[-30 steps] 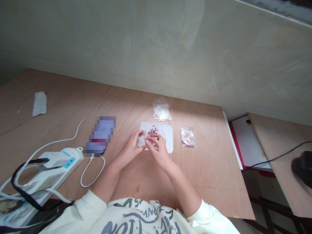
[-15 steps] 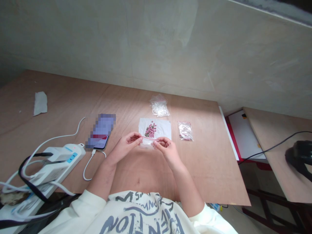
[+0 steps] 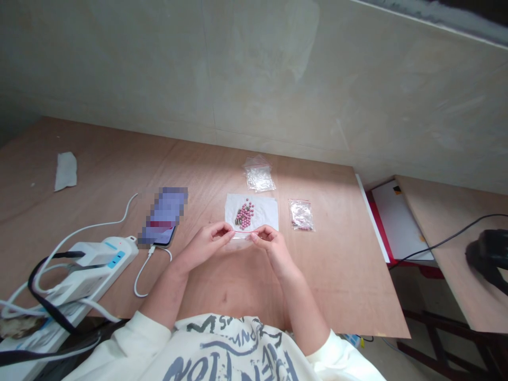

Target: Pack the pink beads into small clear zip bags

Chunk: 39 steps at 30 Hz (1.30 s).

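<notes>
Wooden table (image 3: 337, 280) — grey wall (image 3: 257, 79) behind; left hand (image 3: 207, 242), right hand (image 3: 275, 250) — pinching bag (image 3: 239, 242)

A white sheet (image 3: 266, 210) lies on the wooden tabletop (image 3: 337, 280), a heap of small pink beads (image 3: 246, 214) and a few darker pieces (image 3: 238, 221) on its left half. At the sheet's near edge, the left hand (image 3: 208, 241) and the right hand (image 3: 272, 246) pinch a clear bag (image 3: 239, 240) near opposite ends of its red-lined edge. Just beyond the sheet are several flat bags (image 3: 260, 175); to its right lies a bead-holding bag (image 3: 301, 214). Left of the sheet is a phone (image 3: 163, 216), its screen pixelated; farther left of the sheet and nearer the person sits a power strip (image 3: 113, 259) crowded with plugs.
</notes>
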### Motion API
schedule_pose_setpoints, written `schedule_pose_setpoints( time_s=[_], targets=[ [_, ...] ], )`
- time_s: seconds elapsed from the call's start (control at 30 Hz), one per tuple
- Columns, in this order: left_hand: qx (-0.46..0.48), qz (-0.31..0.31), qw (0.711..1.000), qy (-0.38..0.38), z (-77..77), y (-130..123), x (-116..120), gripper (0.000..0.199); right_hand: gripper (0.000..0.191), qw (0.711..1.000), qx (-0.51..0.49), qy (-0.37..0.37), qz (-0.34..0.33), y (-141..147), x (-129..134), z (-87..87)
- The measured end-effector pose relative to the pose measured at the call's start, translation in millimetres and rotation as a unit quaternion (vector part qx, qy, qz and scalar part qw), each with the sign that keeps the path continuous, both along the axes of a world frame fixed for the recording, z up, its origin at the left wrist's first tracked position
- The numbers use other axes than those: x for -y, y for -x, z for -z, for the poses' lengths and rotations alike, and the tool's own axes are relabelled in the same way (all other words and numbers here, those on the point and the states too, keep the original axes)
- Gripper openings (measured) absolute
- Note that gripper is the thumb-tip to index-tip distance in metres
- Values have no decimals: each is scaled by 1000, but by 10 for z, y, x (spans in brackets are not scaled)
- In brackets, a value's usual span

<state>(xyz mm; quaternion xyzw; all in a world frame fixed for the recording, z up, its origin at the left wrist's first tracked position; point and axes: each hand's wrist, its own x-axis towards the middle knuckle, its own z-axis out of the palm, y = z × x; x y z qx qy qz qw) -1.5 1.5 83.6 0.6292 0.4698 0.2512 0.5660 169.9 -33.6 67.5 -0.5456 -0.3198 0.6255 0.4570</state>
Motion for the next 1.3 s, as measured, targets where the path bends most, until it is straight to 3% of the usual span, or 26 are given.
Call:
schedule_pose_setpoints(
  time_s=[0.2,0.4,0.63,0.9,1.2,1.3],
  targets=[
    [11,-6,1000,-2,-17,-47,1,17,14,1000,-1,-8,-18,73,-18,-49],
    [19,65,998,9,-35,-82,-4,20,11,999,19,-31,-21,121,-23,-71],
    [0,46,999,1,-10,-127,-33,22,12,999,-12,-25,-20,107,-49,-17],
    [-22,6,1000,12,-22,-94,-70,19,14,1000,1,-9,18,20,-70,-92],
    [39,-43,998,37,82,-140,-121,25,26,998,-19,-3,-57,27,26,67],
    [30,-75,996,24,139,-121,-170,29,27,1000,1,-1,31,-172,-54,83]
  ],
)
